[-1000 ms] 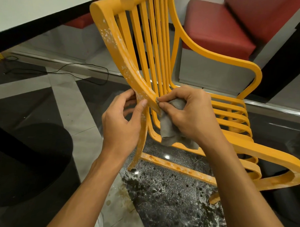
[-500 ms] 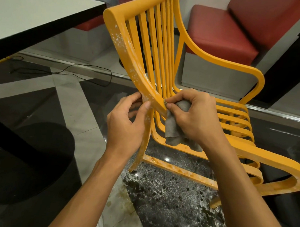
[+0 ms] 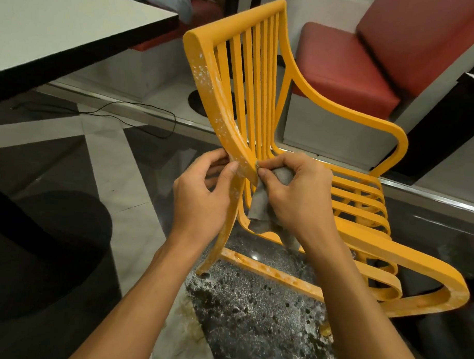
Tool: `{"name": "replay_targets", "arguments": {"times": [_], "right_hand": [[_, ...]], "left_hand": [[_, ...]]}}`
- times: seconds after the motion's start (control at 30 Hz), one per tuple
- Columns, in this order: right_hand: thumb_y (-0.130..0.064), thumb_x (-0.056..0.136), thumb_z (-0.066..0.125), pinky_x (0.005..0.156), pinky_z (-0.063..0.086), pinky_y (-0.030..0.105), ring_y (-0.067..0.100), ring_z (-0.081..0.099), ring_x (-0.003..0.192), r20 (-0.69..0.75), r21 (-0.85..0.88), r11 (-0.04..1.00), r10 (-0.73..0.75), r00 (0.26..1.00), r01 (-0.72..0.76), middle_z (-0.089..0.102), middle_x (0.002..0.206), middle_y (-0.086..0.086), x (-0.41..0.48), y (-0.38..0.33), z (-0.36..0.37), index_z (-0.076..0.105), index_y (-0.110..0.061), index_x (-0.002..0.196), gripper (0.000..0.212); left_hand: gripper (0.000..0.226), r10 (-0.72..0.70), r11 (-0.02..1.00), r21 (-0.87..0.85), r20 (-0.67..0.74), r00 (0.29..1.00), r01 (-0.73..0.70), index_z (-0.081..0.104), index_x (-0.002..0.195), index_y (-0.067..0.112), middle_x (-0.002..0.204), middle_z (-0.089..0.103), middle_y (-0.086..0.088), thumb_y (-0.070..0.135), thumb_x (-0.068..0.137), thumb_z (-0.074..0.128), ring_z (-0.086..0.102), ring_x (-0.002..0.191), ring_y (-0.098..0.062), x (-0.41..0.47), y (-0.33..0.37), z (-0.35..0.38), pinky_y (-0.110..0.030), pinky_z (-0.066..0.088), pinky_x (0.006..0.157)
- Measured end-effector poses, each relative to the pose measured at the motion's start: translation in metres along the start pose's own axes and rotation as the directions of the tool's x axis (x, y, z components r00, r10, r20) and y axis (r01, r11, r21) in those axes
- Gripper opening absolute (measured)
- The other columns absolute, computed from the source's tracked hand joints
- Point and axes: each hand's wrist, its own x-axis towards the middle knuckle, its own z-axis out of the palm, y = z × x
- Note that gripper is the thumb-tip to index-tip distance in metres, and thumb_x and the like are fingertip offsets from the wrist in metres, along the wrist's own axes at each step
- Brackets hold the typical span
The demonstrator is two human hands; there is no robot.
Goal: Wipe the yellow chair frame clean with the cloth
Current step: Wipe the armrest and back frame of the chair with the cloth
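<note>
the chair [image 3: 263,81] stands at the centre of view, its back rising toward 12 o'clock and its slatted seat running off to 3 and 4 o'clock. the left hand [image 3: 200,197] is curled around the near side rail where back meets leg, thumb pressed on the rail's face. the right hand [image 3: 297,197] pinches the cloth [image 3: 261,212] between thumb and forefinger against the same rail, just at 3 o'clock of the left thumb; the rest of the cloth hangs loose below the hand.

the frame looks stiff and fairly light, probably moulded, so it should tip or turn easily under one hand; the curved rail where the left hand sits is a sound place to steady it. the paint looks smooth and may be slick where wet. the cloth is soft and limp and will fold round the rail's edges. white specks cover the rail from the hands up toward 11 o'clock, and more residue shows on the low crossbar at 5 o'clock, so much wiping seems left.

room is tighter at 10 o'clock, where a table [image 3: 74,34] edge overhangs, and at 2 o'clock, where a red bench [image 3: 342,64] stands behind the armrest. the floor [image 3: 252,314] toward 6 o'clock is open but speckled and looks wet, perhaps slippery. gaps between the back slats are narrow, so the cloth would need threading.
</note>
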Motion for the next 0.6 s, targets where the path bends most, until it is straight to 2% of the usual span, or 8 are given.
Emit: {"name": "replay_targets", "arguments": {"times": [0.17, 0.33, 0.47, 0.6], "right_hand": [[-0.021, 0.092, 0.079, 0.075, 0.045, 0.002, -0.002, 0.061, 0.090, -0.008, 0.027, 0.999, -0.022, 1.000, 0.023, 0.067, 0.097, -0.011, 0.013, -0.023, 0.009, 0.080, -0.025, 0.095, 0.006], [-0.021, 0.090, 0.080, 0.081, 0.049, 0.009, -0.001, 0.064, 0.092, -0.017, 0.012, 0.999, -0.030, 0.999, 0.030, 0.070, 0.097, -0.010, 0.003, -0.012, 0.005, 0.081, -0.026, 0.094, 0.006], [-0.021, 0.091, 0.079, 0.074, 0.045, 0.002, -0.002, 0.062, 0.090, -0.010, -0.002, 1.000, -0.002, 1.000, 0.002, 0.069, 0.099, -0.009, 0.010, -0.021, 0.008, 0.081, -0.025, 0.095, 0.005], [-0.021, 0.091, 0.080, 0.080, 0.049, 0.011, 0.002, 0.065, 0.093, -0.029, 0.041, 0.995, -0.088, 0.996, 0.089, 0.070, 0.098, -0.008, 0.012, -0.026, 0.014, 0.080, -0.025, 0.097, 0.007]], "left_hand": [[0.022, -0.018, 0.999, -0.043, 0.001, 1.000, 0.018, 0.073, 0.126, 0.019, 0.112, 0.078, 0.008, 0.020, 0.104, 0.069, 0.075, 0.106, -0.006, 0.001, 0.000, -0.002, -0.034, 0.063, 0.094], [0.024, -0.027, 0.999, -0.047, -0.013, 1.000, 0.026, 0.075, 0.127, 0.015, 0.111, 0.079, 0.006, 0.019, 0.104, 0.068, 0.076, 0.106, -0.010, 0.001, 0.000, -0.003, -0.039, 0.064, 0.092], [0.024, -0.022, 0.998, -0.052, -0.035, 0.999, 0.020, 0.074, 0.128, 0.014, 0.112, 0.079, 0.005, 0.019, 0.105, 0.067, 0.076, 0.106, -0.010, 0.004, 0.002, -0.003, -0.041, 0.064, 0.092], [0.023, -0.018, 0.998, -0.058, -0.051, 0.999, 0.015, 0.075, 0.126, 0.013, 0.111, 0.079, 0.005, 0.018, 0.106, 0.066, 0.076, 0.105, -0.011, 0.005, 0.002, -0.003, -0.042, 0.064, 0.092]]}}
